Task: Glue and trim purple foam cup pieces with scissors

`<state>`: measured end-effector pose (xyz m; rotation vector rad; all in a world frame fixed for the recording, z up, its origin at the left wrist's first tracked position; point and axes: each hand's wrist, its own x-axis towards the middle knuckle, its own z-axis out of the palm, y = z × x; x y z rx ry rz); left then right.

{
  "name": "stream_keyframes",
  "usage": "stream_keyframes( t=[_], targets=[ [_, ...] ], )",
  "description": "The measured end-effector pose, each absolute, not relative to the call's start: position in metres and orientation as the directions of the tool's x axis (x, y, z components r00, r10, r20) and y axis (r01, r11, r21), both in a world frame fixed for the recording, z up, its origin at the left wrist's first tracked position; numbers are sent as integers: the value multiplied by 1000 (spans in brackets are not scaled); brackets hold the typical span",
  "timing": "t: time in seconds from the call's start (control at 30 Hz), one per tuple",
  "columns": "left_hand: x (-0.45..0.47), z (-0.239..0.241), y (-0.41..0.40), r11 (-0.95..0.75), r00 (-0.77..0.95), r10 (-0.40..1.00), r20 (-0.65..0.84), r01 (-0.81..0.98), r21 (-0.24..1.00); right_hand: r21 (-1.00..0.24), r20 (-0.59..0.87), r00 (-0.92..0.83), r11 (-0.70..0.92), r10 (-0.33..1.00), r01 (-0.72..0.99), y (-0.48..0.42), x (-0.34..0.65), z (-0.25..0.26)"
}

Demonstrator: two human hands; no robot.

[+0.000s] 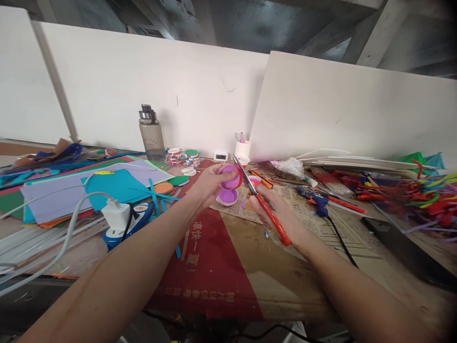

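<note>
My left hand (213, 180) pinches a small round purple piece with a red rim (232, 177), tilted toward me. Just below it another purple-lined round piece (227, 196) sits at the edge of the newspaper; whether the two touch I cannot tell. Red-handled scissors (268, 212) are gripped in my right hand (273, 209), their blades pointing up and left beside the held piece. Behind the blades stands a small paper cup (243, 161), and a pink-and-red round piece (254, 180) lies to the right, partly hidden.
Coloured sheets (59, 195), a white charger (116, 215) on a blue power strip (134, 224) and a water bottle (151, 136) are at left. A blue glue gun (319, 205), a black phone-like slab (407, 252) and tangled coloured strips (428, 195) lie at right.
</note>
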<state>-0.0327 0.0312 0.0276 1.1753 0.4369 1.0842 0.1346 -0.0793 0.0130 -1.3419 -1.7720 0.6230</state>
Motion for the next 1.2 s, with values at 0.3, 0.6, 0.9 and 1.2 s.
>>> stream_keyframes(
  t=[0.3,0.6,0.9,1.2],
  targets=[
    [-31,24,30,-11,480,845,234,-422,906,-732,344,-115,343,932,589,-77,136,9],
    [-32,25,29,-20,484,844,231,-403,915,-793,297,-112,310,948,524,-77,136,7],
    [-34,29,31,-25,460,856,236,-420,907,-768,340,-109,343,934,540,-77,136,8],
    [-33,28,30,-35,490,842,225,-368,929,-756,306,-131,324,943,569,-78,136,10]
  ],
)
